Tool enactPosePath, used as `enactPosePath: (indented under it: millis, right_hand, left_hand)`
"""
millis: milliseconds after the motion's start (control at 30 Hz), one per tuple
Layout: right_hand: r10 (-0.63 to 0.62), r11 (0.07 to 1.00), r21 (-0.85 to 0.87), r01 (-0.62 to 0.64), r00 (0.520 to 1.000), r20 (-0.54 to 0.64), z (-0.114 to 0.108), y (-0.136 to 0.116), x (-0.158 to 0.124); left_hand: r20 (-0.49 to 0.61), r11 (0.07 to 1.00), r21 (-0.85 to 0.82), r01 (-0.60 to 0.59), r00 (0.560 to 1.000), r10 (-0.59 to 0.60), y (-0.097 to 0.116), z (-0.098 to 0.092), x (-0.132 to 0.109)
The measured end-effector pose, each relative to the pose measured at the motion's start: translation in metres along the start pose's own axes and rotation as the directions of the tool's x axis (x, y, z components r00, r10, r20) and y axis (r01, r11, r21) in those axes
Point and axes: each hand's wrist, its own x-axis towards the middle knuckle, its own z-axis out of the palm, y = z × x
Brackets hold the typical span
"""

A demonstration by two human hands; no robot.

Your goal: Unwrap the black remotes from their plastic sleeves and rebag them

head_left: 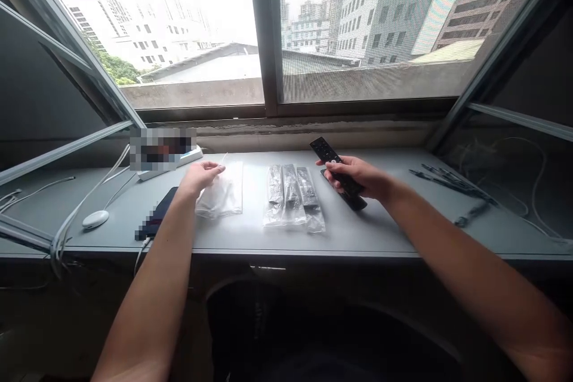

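Head view: a window [271, 42] is seen beyond a pale desk [389, 230]. Near the desk's middle, three bagged remotes [293, 194] are laid side by side, their long axes pointed away from the person. Just left of them, clear bags [228, 194] are spread flat, and their far left part is pinched by the left hand [200, 178], thumb and fingertips together on the plastic. By the right hand [362, 174], with fingers clamped around it, a black remote [347, 179] is held above a second black remote [357, 200], partly hidden. The held one is angled diagonally, its far end turned leftward; the clear bags are placed to its left, beyond the bagged row, nearer the left hand.
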Motion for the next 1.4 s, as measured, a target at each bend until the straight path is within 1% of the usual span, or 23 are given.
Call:
enactPosePath:
  millis: [100,167,233,333,400,500,533,600,700,767,833,933,1000,1067,1100,1133,1167,1200,1233,1267,1300,1367,1400]
  right_hand:
    - [0.003,1.0,-0.001,-0.003,1.0,-0.004,0.0,0.0,0.001]
    - [0.003,1.0,-0.003,-0.003,1.0,-0.004,-0.001,0.0,0.001]
    - [0.003,1.0,-0.007,-0.003,1.0,-0.004,-0.001,0.001,0.001]
    - [0.007,1.0,-0.009,-0.007,1.0,-0.009,0.0,0.001,0.0]
    - [0.011,1.0,-0.007,-0.011,1.0,-0.011,0.001,0.001,0.0]
    - [0.02,1.0,0.009,-0.02,1.0,-0.009,0.003,-0.001,0.0]
    - [0.027,0.999,0.023,-0.026,1.0,-0.004,0.004,-0.001,0.0]
    - [0.046,0.997,0.068,-0.047,0.999,0.015,0.006,-0.003,0.001]
    - [0.052,0.988,0.143,-0.058,0.998,0.044,0.009,-0.004,0.001]
    - [0.035,0.982,0.181,-0.044,0.998,0.053,0.011,-0.004,0.001]
    - [0.024,0.976,0.213,-0.037,0.998,0.062,0.013,-0.004,0.001]
    - [0.023,0.965,0.258,-0.041,0.997,0.07,0.016,-0.001,0.0]
    - [0.026,0.955,0.292,-0.049,0.996,0.082,0.018,0.0,0.001]
    - [0.027,0.947,0.316,-0.053,0.996,0.089,0.022,0.002,0.001]
    - [0.026,0.947,0.318,-0.053,0.996,0.087,0.024,0.002,0.002]
    - [0.024,0.947,0.316,-0.049,0.996,0.084,0.027,0.003,0.003]
    - [0.022,0.949,0.311,-0.047,0.996,0.082,0.03,0.003,0.005]
    - [0.021,0.951,0.305,-0.046,0.996,0.085,0.034,0.002,0.007]
    - [0.02,0.953,0.301,-0.046,0.996,0.09,0.038,0.002,0.01]
    - [0.02,0.954,0.295,-0.046,0.996,0.091,0.042,0.001,0.015]
    - [0.023,0.959,0.28,-0.045,0.997,0.079,0.045,0.001,0.02]
    - [0.012,0.974,0.227,-0.017,1.0,0.022,0.052,0.0,0.033]
    - [-0.011,0.984,0.18,0.016,1.0,-0.028,0.054,0.0,0.039]
  left_hand:
    - [0.055,0.988,-0.14,0.069,0.997,-0.062,0.007,0.004,0.0]
    - [0.072,0.983,-0.165,0.086,0.995,-0.075,0.011,0.013,0.001]
    - [0.053,0.994,-0.079,0.075,0.996,-0.071,0.012,0.023,0.003]
    - [-0.006,0.988,0.151,0.026,1.0,-0.025,0.006,0.032,0.007]
    - [-0.055,0.957,0.289,-0.019,0.998,0.037,0.002,0.032,0.007]
    - [-0.095,0.907,0.413,-0.086,0.986,0.137,0.005,0.029,0.002]
    - [-0.091,0.894,0.438,-0.097,0.984,0.151,0.008,0.028,-0.001]
    - [-0.053,0.872,0.48,-0.093,0.99,0.134,0.017,0.031,-0.01]
    - [0.029,0.82,0.563,-0.103,0.994,0.105,0.027,0.047,-0.025]
    - [0.059,0.761,0.635,-0.133,0.991,0.124,0.028,0.059,-0.032]
    - [0.091,0.733,0.66,-0.164,0.986,0.139,0.025,0.066,-0.032]
    - [0.11,0.731,0.659,-0.179,0.984,0.142,0.017,0.06,-0.026]
    - [0.092,0.716,0.685,-0.137,0.991,0.102,0.016,0.051,-0.024]
    - [0.052,0.7,0.709,-0.084,0.996,0.066,0.022,0.047,-0.025]
    - [0.03,0.707,0.702,-0.083,0.996,0.087,0.029,0.048,-0.028]
    - [0.011,0.732,0.671,-0.118,0.989,0.149,0.038,0.052,-0.032]
    - [0.003,0.769,0.608,-0.196,0.97,0.245,0.05,0.06,-0.036]
    - [0.013,0.808,0.5,-0.311,0.936,0.352,0.063,0.069,-0.041]
    - [0.036,0.837,0.351,-0.421,0.899,0.437,0.076,0.081,-0.046]
    - [0.071,0.856,0.168,-0.489,0.872,0.484,0.09,0.095,-0.051]
    - [0.099,0.873,-0.033,-0.487,0.867,0.488,0.104,0.109,-0.056]
    - [0.152,0.859,-0.378,-0.345,0.892,0.426,0.125,0.137,-0.064]
    - [0.173,0.829,-0.482,-0.285,0.896,0.409,0.132,0.15,-0.067]
